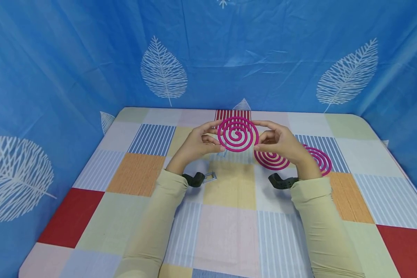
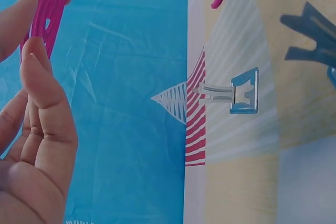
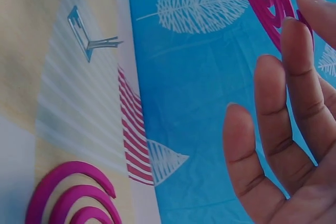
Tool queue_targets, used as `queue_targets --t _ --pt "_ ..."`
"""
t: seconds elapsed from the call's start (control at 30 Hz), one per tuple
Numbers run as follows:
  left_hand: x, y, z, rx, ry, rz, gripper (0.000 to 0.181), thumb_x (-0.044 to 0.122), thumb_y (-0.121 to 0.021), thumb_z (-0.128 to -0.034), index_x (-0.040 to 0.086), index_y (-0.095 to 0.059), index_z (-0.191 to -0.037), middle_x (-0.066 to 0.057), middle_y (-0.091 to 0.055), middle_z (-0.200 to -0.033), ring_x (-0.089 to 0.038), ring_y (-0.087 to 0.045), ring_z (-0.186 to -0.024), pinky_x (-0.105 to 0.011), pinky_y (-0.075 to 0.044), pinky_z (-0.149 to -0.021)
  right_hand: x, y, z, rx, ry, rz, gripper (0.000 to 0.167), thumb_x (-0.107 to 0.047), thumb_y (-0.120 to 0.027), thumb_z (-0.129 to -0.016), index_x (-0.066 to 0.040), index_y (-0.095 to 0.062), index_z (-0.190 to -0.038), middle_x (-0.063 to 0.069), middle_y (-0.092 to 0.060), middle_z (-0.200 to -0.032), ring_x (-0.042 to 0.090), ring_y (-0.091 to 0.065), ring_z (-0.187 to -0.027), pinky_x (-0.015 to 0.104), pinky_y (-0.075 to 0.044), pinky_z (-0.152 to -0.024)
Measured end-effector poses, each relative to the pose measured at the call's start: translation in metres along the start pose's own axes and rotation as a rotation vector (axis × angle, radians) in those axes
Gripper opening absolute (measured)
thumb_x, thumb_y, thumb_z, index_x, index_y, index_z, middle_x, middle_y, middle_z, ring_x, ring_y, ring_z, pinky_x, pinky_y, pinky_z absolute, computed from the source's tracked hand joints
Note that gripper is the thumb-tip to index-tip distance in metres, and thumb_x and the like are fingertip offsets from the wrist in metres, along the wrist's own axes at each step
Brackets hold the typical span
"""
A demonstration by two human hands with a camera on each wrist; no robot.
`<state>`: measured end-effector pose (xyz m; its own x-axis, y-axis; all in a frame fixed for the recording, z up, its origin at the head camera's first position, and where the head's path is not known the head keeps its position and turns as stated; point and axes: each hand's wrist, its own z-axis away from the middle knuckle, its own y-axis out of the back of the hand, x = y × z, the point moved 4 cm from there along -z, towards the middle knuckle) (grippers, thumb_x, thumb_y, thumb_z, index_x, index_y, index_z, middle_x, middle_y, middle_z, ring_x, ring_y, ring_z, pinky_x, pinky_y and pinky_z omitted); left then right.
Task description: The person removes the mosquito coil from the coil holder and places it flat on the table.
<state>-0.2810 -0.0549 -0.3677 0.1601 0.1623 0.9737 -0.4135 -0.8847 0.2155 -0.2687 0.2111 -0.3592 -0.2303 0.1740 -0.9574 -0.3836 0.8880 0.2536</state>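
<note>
A pink spiral mosquito coil (image 1: 238,134) is held up above the far part of the table, its face toward the head camera. My left hand (image 1: 199,142) pinches its left edge between thumb and fingers. On the opposite edge, my right hand (image 1: 281,142) pinches it likewise; in the right wrist view the other fingers (image 3: 270,108) are spread away from the coil. Beneath and beside the right hand, more pink coils (image 1: 272,168) lie on the cloth, partly hidden by that hand and wrist. Two small metal coil stands (image 2: 218,94) lie near the left hand.
A patchwork cloth (image 1: 229,227) covers the table. Blue curtains (image 1: 250,73) with white leaf prints hang behind it and at both sides. Black wrist-camera mounts (image 1: 194,180) sit at both wrists. Another pink coil (image 1: 326,160) lies right of the right wrist.
</note>
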Motion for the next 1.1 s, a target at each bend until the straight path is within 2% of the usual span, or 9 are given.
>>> queue_targets --t 0.27,0.43,0.7,1.1 --pt "0.002 -0.004 0.000 -0.001 -0.026 -0.022 0.081 -0.004 -0.083 -0.0920 0.009 -0.048 -0.164 -0.019 -0.062 -0.134 -0.022 -0.073 -0.096 -0.035 -0.061 -0.091 -0.007 0.003 0.005 0.001 -0.019 0.052 0.073 0.012 -0.074 -0.095 0.004 -0.044 -0.160 -0.001 -0.076 -0.090 0.017 -0.071 -0.086 0.025 -0.060 -0.085" --pt "0.004 -0.009 0.000 0.000 -0.034 -0.031 0.081 -0.004 -0.083 -0.0919 0.008 -0.048 -0.163 -0.022 -0.062 -0.136 -0.024 -0.074 -0.096 -0.036 -0.062 -0.091 -0.011 0.006 0.009 -0.009 -0.006 0.070 0.073 0.013 -0.074 -0.094 0.006 -0.044 -0.160 0.000 -0.075 -0.088 0.017 -0.070 -0.084 0.025 -0.060 -0.082" --pt "0.005 -0.019 -0.002 -0.002 -0.023 -0.079 0.081 0.000 -0.086 -0.0912 0.010 -0.049 -0.163 -0.018 -0.063 -0.136 -0.026 -0.074 -0.098 -0.038 -0.062 -0.095 -0.010 0.013 0.017 0.000 -0.056 0.094 0.072 0.010 -0.076 -0.095 0.004 -0.045 -0.160 0.000 -0.075 -0.088 0.020 -0.070 -0.084 0.025 -0.060 -0.082" --pt "0.004 -0.035 -0.005 -0.003 0.001 -0.140 0.082 0.003 -0.089 -0.0894 0.010 -0.050 -0.162 -0.018 -0.066 -0.133 -0.026 -0.075 -0.099 -0.036 -0.063 -0.095 0.000 0.022 0.028 -0.012 -0.056 0.110 0.070 0.010 -0.074 -0.096 0.005 -0.045 -0.159 0.001 -0.075 -0.089 0.017 -0.070 -0.086 0.024 -0.060 -0.086"
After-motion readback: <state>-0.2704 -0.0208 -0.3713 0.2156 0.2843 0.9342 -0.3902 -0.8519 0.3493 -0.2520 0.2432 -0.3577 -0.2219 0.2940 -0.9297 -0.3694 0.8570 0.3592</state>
